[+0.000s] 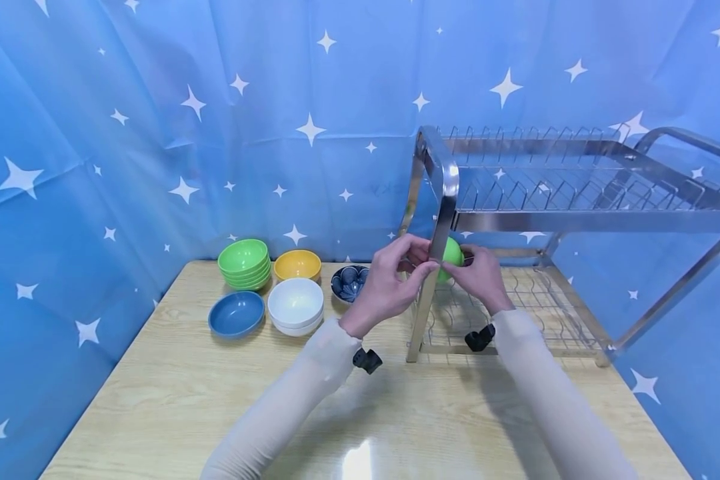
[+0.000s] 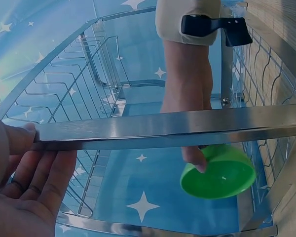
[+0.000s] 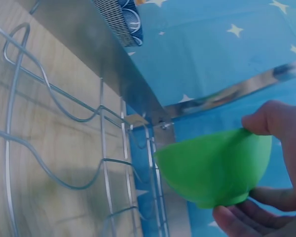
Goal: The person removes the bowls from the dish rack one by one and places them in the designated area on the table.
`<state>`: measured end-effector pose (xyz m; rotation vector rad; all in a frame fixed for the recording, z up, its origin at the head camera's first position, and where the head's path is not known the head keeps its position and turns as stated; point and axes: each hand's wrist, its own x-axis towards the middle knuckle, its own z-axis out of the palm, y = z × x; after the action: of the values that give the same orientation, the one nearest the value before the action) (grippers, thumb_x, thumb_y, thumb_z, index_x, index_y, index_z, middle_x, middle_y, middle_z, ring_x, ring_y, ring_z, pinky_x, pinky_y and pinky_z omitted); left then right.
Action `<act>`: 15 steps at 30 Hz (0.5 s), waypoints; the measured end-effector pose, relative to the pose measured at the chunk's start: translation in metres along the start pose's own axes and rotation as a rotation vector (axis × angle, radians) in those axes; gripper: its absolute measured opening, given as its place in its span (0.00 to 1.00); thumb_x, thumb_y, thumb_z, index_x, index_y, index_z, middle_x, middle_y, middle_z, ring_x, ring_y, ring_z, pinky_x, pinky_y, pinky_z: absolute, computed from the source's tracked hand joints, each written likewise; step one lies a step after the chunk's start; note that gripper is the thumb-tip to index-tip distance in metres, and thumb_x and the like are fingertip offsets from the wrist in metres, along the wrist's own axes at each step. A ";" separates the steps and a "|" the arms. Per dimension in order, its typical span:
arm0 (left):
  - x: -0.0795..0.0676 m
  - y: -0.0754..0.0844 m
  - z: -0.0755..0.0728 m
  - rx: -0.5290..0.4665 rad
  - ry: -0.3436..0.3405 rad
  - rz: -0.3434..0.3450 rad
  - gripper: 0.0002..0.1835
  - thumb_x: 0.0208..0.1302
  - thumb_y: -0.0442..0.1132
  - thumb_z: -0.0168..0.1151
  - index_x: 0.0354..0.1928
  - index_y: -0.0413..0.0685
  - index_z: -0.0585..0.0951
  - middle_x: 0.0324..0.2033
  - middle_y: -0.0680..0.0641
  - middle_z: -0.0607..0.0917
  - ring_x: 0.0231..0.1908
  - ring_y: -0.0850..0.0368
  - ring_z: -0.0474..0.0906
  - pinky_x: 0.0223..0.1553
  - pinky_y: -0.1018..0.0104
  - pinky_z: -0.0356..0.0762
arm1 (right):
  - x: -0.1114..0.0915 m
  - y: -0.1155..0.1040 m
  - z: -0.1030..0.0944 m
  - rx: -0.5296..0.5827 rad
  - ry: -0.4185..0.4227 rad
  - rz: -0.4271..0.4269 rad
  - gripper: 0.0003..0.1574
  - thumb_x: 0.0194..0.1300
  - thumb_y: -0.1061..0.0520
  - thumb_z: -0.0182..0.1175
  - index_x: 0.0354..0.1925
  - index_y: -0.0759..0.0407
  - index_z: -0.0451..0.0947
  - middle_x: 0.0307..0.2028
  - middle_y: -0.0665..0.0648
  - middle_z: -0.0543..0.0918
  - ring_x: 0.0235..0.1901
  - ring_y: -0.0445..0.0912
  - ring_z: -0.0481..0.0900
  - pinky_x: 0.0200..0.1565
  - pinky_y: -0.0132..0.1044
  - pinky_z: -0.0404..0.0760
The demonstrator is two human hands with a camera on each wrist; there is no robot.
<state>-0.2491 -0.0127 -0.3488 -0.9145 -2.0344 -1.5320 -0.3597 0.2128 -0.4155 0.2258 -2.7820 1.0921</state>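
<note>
My right hand pinches a small green bowl between thumb and fingers, inside the lower level of a two-tier metal dish rack. The bowl is tipped on its side, close above the lower wire shelf. On the near left side of the rack, my left hand holds the flat metal leg, thumb on one face and fingers behind it. In the left wrist view, the bowl's mouth shows beyond that leg.
Left of the rack stand a stack of green bowls, a yellow bowl, white bowls, a blue bowl and a dark patterned bowl. The upper shelf has upright wire dividers. A blue star curtain hangs behind.
</note>
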 end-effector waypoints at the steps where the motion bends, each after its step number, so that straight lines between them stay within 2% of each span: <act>1: 0.000 0.000 0.000 0.002 -0.002 -0.004 0.11 0.71 0.34 0.65 0.53 0.41 0.79 0.38 0.45 0.85 0.37 0.62 0.81 0.37 0.72 0.85 | -0.001 -0.001 -0.003 0.007 0.003 0.001 0.47 0.68 0.39 0.65 0.71 0.67 0.67 0.59 0.69 0.80 0.54 0.61 0.82 0.53 0.53 0.84; 11: 0.002 0.002 -0.002 -0.009 -0.006 -0.041 0.13 0.70 0.36 0.66 0.53 0.40 0.80 0.39 0.43 0.86 0.37 0.58 0.83 0.36 0.72 0.86 | -0.025 -0.012 -0.034 0.119 0.027 0.083 0.56 0.64 0.27 0.63 0.75 0.59 0.64 0.64 0.68 0.77 0.62 0.62 0.77 0.60 0.57 0.81; 13: 0.002 0.002 -0.003 -0.013 -0.010 -0.047 0.13 0.70 0.36 0.66 0.53 0.40 0.80 0.39 0.43 0.86 0.37 0.58 0.83 0.36 0.72 0.86 | -0.032 -0.014 -0.038 0.133 0.028 0.106 0.58 0.63 0.24 0.62 0.75 0.58 0.64 0.65 0.66 0.77 0.63 0.60 0.77 0.59 0.54 0.81; 15: 0.001 0.002 -0.003 -0.018 -0.009 -0.053 0.13 0.70 0.36 0.66 0.53 0.40 0.80 0.40 0.43 0.86 0.38 0.58 0.83 0.36 0.72 0.86 | -0.040 -0.015 -0.043 0.168 0.020 0.121 0.57 0.63 0.24 0.62 0.75 0.57 0.65 0.64 0.65 0.78 0.61 0.57 0.78 0.57 0.48 0.82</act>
<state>-0.2486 -0.0151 -0.3455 -0.8825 -2.0699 -1.5783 -0.3146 0.2348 -0.3818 0.0643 -2.7191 1.3500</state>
